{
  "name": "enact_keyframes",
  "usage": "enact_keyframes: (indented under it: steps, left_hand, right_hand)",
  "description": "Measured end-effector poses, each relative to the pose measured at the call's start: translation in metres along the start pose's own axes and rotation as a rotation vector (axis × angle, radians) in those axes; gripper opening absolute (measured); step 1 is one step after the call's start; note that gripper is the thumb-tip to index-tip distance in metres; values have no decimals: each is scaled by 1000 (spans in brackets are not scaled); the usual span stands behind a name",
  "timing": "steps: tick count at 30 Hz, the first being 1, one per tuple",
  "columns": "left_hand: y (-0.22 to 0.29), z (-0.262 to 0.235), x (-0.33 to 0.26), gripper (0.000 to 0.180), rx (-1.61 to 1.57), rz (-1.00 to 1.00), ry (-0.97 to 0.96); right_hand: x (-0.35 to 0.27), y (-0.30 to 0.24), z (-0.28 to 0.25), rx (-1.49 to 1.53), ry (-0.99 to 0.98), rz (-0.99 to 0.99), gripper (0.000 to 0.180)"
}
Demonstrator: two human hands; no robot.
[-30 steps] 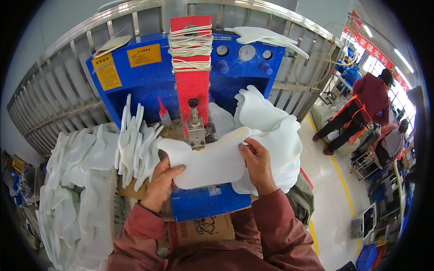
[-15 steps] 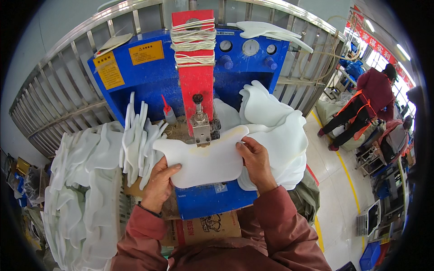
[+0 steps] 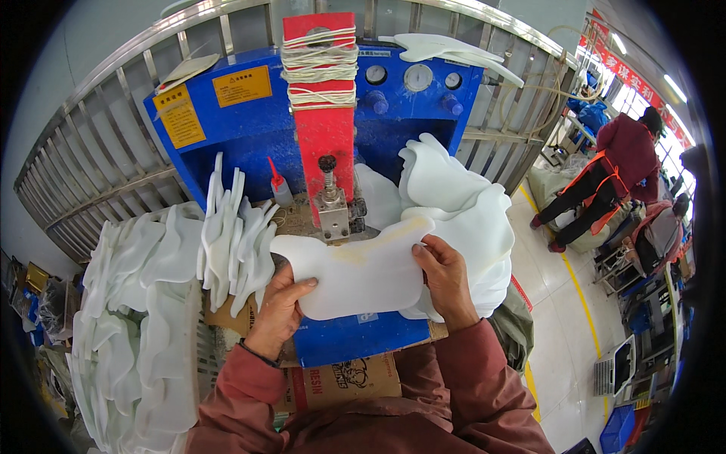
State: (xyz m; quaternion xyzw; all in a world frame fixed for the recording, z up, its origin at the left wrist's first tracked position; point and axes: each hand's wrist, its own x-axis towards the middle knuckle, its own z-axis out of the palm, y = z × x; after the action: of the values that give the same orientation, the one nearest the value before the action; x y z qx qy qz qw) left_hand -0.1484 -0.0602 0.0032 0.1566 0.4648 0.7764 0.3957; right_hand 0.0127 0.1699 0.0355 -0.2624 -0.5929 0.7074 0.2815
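Note:
A curved white foam-like sheet [image 3: 355, 276] with a yellowish band along its upper edge spans the space between my hands. My left hand [image 3: 278, 309] pinches its left end, thumb on top. The right end is gripped by my right hand [image 3: 445, 276], fingers behind and thumb in front. Just beyond the sheet's upper edge stands the metal head [image 3: 332, 214] of a machine, on a red arm [image 3: 324, 136] wound with pale cord. Under the sheet is the blue front plate [image 3: 355, 342] of the machine.
Stacked white sheets [image 3: 461, 227] rise right of the machine head; more stand upright [image 3: 227, 242] on the left and fill a crate [image 3: 144, 325]. A red-tipped bottle [image 3: 280, 188] is behind. Metal railing [image 3: 98, 144] runs at the back. Another person [image 3: 616, 170] stands far right.
Both hands have moved the white sheet slightly right and toward me, away from the metal head. It stays held at both ends.

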Motion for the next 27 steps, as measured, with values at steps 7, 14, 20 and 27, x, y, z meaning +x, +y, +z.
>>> enact_keyframes:
  steps: [7, 14, 20, 27]
  left_hand:
    - [-5, 9, 1, 55, -7, -2, -39]
    - [-9, 16, 2, 54, 8, -1, -48]
    - [-12, 23, -1, 58, -12, -11, -72]
    - [-13, 32, 0, 61, -40, -14, -106]
  right_hand:
    - [-3, -1, -11, 14, 18, -8, 37]
    - [-7, -3, -20, -20, 49, 7, 39]
    - [-11, -5, -25, 11, 46, -27, 37]
    - [-16, -6, -35, -14, 63, -32, 35]
